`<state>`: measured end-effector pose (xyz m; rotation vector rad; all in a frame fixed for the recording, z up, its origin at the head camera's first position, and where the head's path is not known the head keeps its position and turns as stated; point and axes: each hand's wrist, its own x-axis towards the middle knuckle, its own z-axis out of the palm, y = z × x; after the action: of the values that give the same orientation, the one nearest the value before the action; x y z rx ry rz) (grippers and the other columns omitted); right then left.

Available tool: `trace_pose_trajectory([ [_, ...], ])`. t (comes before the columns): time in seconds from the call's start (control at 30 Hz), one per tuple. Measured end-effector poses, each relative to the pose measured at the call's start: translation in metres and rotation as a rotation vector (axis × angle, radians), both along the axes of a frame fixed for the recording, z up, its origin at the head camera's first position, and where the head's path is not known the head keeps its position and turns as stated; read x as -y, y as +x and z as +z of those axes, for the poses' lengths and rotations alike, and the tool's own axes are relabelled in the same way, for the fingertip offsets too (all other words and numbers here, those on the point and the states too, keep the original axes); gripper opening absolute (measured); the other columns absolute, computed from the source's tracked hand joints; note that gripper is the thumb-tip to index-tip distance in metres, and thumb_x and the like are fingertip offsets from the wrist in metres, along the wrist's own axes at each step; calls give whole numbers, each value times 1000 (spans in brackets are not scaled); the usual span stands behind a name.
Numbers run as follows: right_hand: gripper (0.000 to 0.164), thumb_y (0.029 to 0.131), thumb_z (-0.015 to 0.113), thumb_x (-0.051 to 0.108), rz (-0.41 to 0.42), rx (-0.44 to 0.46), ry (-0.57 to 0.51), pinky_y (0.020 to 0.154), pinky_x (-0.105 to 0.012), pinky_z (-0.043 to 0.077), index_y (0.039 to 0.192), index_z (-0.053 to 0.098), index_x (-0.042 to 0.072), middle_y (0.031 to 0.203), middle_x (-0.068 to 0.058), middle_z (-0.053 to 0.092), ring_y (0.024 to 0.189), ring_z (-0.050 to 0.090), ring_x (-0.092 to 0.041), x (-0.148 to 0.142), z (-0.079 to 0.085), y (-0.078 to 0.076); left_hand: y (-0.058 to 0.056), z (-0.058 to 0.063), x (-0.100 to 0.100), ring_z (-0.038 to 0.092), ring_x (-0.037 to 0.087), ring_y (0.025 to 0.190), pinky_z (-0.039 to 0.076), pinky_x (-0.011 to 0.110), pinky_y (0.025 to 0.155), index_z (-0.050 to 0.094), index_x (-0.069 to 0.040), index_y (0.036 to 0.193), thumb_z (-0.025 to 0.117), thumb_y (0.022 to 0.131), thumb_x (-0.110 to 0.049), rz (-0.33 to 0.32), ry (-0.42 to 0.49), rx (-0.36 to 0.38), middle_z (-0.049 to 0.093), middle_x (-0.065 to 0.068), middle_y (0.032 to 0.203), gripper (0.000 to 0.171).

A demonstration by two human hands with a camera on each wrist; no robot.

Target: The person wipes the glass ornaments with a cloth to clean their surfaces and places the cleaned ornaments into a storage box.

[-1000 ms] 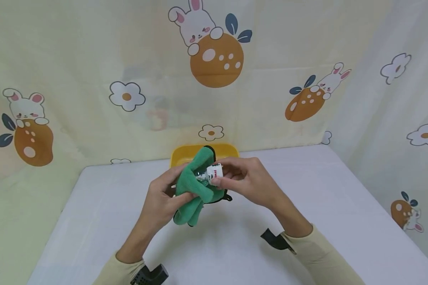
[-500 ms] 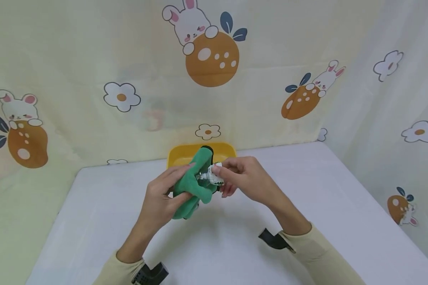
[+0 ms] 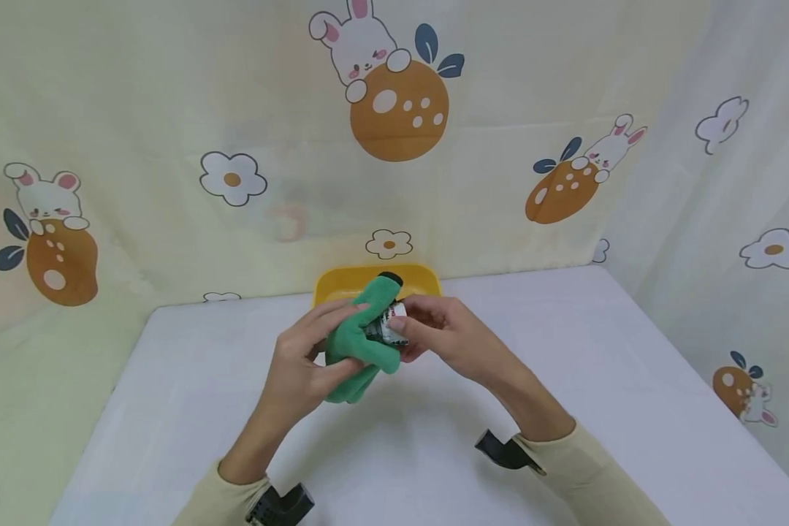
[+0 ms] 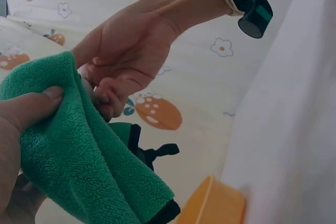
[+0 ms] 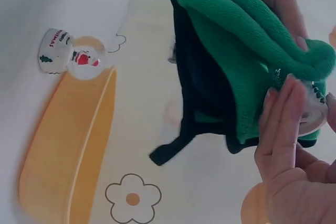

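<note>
My left hand [image 3: 305,358] holds a folded green cloth [image 3: 355,336] with dark edging, thumb on top. The cloth wraps part of a small snow globe [image 3: 389,326] with a white printed base. My right hand [image 3: 443,332] grips that base with thumb and fingers. Seen by the right wrist camera, the snow globe [image 5: 315,114] is mostly covered by cloth [image 5: 252,40] and fingers. In the left wrist view the cloth [image 4: 89,145] and the right hand [image 4: 131,51] hide it nearly completely.
A yellow tray [image 3: 332,286] stands at the table's back edge, behind the hands. By the tray's end in the right wrist view is a second snow globe [image 5: 52,51] with a Santa figure. A patterned curtain [image 3: 138,241] hangs behind the white table [image 3: 197,394].
The right hand has turned the snow globe's base, and different print shows. The globe sits a little deeper in the cloth's fold. The left hand keeps its hold on the cloth.
</note>
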<state>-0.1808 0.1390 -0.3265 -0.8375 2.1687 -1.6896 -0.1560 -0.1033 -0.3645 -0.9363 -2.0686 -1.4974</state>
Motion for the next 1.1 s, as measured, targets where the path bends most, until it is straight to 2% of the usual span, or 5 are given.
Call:
trace_pose_trajectory([
  [0.17,27,102,63,23,-8,-83,-24,80,-39,63,125,65,8,104,-10,68,86,71,-26,6,-3,4,1,3,2,63,25,118,62,37,81,66,-7,131,83,78,8,-52,83,65,64,9,133,58],
  [0.37,32,100,65,15,-27,-288,-26,78,-36,63,132,63,10,109,-3,68,92,67,-20,8,-7,5,1,5,4,66,23,112,63,39,80,64,-3,131,80,79,12,-93,155,105,66,11,128,57],
  [0.6,39,95,70,8,-15,-519,-13,81,-32,63,133,60,9,116,-5,64,97,65,-18,5,-12,1,1,4,6,69,21,102,63,39,79,63,-4,132,80,79,12,-74,155,131,67,11,125,57],
  [0.87,56,82,82,0,-21,-746,-4,82,-30,62,134,60,5,114,-10,62,99,67,-21,3,-14,-5,0,-2,8,69,21,99,63,37,81,66,-9,131,81,81,6,-3,149,233,69,9,121,55],
  [1.1,50,88,80,21,-16,-897,36,78,-21,59,133,63,7,118,-8,62,99,64,-18,-2,-13,-9,-1,-4,9,69,21,99,63,36,82,66,-6,131,81,82,5,8,151,266,69,11,121,52],
])
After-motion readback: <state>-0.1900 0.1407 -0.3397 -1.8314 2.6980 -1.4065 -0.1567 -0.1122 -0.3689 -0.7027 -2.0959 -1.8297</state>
